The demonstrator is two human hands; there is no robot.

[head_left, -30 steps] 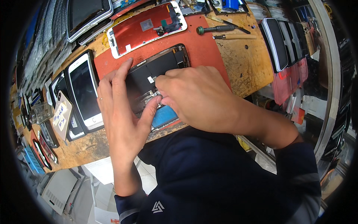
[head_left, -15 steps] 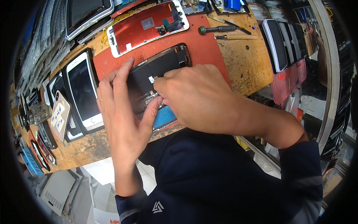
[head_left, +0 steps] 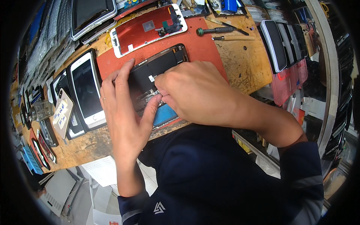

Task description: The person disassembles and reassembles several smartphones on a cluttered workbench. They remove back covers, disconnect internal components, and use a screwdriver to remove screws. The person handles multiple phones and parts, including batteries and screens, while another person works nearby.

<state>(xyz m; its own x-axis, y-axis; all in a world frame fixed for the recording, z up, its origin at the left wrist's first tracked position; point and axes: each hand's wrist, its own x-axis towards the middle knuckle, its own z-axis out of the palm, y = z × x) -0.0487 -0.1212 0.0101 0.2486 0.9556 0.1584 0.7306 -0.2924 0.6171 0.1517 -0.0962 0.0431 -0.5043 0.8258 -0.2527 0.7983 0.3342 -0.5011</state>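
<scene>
An opened phone (head_left: 161, 62) with a dark inner side lies on a red work mat (head_left: 210, 52). Around its left end my left hand (head_left: 122, 108) is braced, long fingers outside the frame and thumb reaching over the inner parts toward my other hand. My right hand (head_left: 198, 93) is closed over the phone's near right part, fingers curled and pressed together. Whatever it pinches is hidden beneath the fingers. Small metal parts show by the left thumb, and a blue strip (head_left: 164, 115) lies along the phone's near edge.
Beyond the phone lies a white-framed screen panel (head_left: 150, 30) with a red back. A screwdriver (head_left: 215, 30) and a wooden-handled tool (head_left: 234, 38) sit at the far right. White-framed phone (head_left: 85, 90) and gold phone (head_left: 63, 114) stand left; stacked cases (head_left: 275, 47) lie right.
The whole view has shifted slightly. My right hand stays closed over the phone and my left stays around its end, with hardly any movement of the fingers.
</scene>
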